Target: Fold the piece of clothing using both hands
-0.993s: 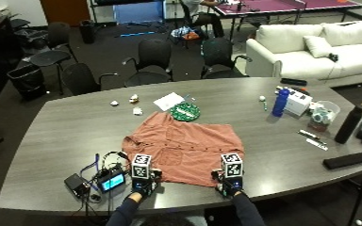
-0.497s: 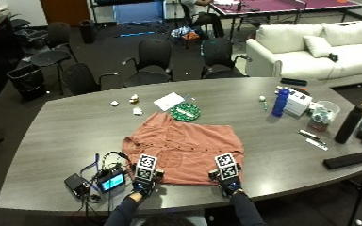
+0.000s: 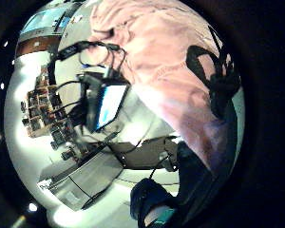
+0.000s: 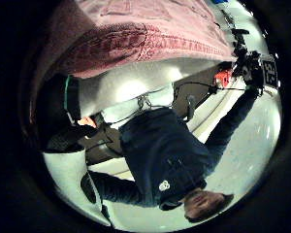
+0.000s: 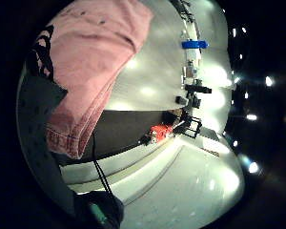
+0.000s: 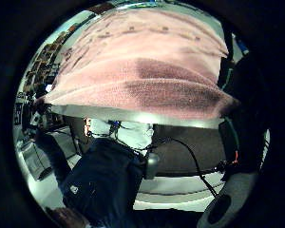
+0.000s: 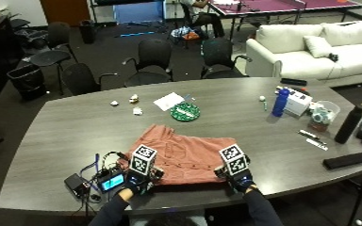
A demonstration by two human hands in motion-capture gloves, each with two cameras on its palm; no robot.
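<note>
Pink garment [image 7: 184,155] folded on the gray counter [image 7: 74,127], both hands at its near edge.
It lies flat near the counter's near edge, beside a small screen device [image 7: 112,180]. The left hand [image 7: 140,181] grips its near left corner, the right hand [image 7: 237,175] its near right corner, fingers curled over the cloth.

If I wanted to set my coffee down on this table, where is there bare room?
The widest bare stretch of table lies left of the pink garment. Another runs between its right side and the black bottle. It is crowded by the gadgets beside the left hand and around the blue bottle.
</note>
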